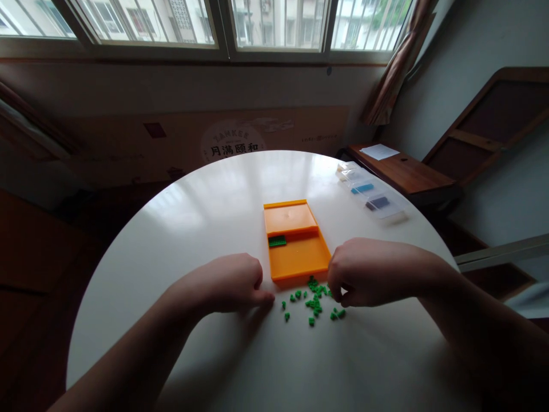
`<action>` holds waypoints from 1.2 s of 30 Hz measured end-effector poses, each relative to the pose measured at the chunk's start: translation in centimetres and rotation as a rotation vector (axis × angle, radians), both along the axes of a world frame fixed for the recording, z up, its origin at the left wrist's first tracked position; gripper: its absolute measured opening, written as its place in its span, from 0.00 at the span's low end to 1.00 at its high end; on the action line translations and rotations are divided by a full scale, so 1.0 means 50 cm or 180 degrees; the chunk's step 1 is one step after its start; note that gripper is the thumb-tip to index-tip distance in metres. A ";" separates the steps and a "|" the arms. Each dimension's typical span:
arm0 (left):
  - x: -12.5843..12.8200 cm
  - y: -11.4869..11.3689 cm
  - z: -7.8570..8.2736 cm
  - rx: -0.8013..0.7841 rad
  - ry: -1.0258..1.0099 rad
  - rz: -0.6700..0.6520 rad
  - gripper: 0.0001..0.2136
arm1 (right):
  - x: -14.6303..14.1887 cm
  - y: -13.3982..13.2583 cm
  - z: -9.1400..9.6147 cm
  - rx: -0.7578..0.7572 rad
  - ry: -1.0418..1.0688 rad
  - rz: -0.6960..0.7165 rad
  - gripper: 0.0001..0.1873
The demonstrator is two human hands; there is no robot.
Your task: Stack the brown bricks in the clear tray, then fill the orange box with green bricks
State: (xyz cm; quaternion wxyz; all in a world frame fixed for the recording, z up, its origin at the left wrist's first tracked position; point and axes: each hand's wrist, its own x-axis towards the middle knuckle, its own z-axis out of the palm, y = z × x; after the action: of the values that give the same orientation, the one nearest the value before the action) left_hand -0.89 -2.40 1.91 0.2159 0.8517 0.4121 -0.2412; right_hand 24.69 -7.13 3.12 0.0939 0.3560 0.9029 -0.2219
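Note:
Small green toy bricks (315,303) lie scattered on the white table in front of an orange tray (295,264). Inside the tray, at the left of its nearer compartment, sits a row of green bricks (277,241) packed together. My left hand (238,281) rests by the tray's near left corner, fingers curled and thumb pointing toward the loose bricks; the inside of its grip is hidden. At the right edge of the bricks, my right hand (362,272) has its fingertips pinched low over the table. Whatever is between them cannot be made out.
A clear plastic case (373,191) with blue and dark pieces lies at the table's far right. Beyond the round white table (180,220) are a wooden side table (407,171) bearing a paper (380,151), a curtain (397,68) and windows.

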 end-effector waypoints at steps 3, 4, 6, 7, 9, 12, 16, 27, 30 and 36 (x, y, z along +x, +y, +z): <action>0.000 0.002 -0.003 -0.0062 -0.0050 0.0016 0.21 | -0.002 -0.006 0.003 0.0015 -0.0087 0.0052 0.07; -0.001 0.003 -0.004 -0.0074 -0.0078 0.0023 0.21 | -0.004 -0.009 0.005 0.0030 -0.0139 0.0059 0.06; -0.002 0.004 -0.006 -0.0082 -0.0108 0.0044 0.21 | -0.007 -0.015 0.008 0.0060 -0.0237 0.0079 0.06; -0.002 0.005 -0.006 -0.0082 -0.0111 0.0054 0.21 | -0.009 -0.018 0.009 0.0079 -0.0273 0.0088 0.06; -0.003 0.005 -0.006 -0.0089 -0.0106 0.0066 0.22 | -0.013 -0.022 0.011 0.0116 -0.0322 0.0085 0.06; -0.003 0.005 -0.006 -0.0102 -0.0124 0.0056 0.22 | -0.019 -0.023 0.011 0.0151 -0.0398 0.0007 0.08; -0.003 0.003 -0.006 -0.0065 -0.0140 0.0077 0.25 | -0.022 -0.021 0.010 0.0133 -0.0431 0.0018 0.07; -0.002 0.000 -0.004 0.0006 -0.0150 0.0066 0.26 | -0.031 -0.023 0.002 0.0161 -0.0507 0.0039 0.09; -0.003 0.001 -0.006 -0.0003 -0.0157 0.0053 0.25 | -0.032 -0.023 0.003 0.0168 -0.0491 0.0065 0.08; -0.001 -0.002 -0.003 0.0042 -0.0137 0.0037 0.24 | -0.038 -0.029 0.003 0.0221 -0.0551 0.0062 0.08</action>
State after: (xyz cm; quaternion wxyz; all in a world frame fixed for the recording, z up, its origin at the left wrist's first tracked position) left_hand -0.93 -2.50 1.75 0.2205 0.8557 0.4139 -0.2187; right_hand 22.77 -8.58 3.29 0.1613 0.3680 0.9020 -0.1580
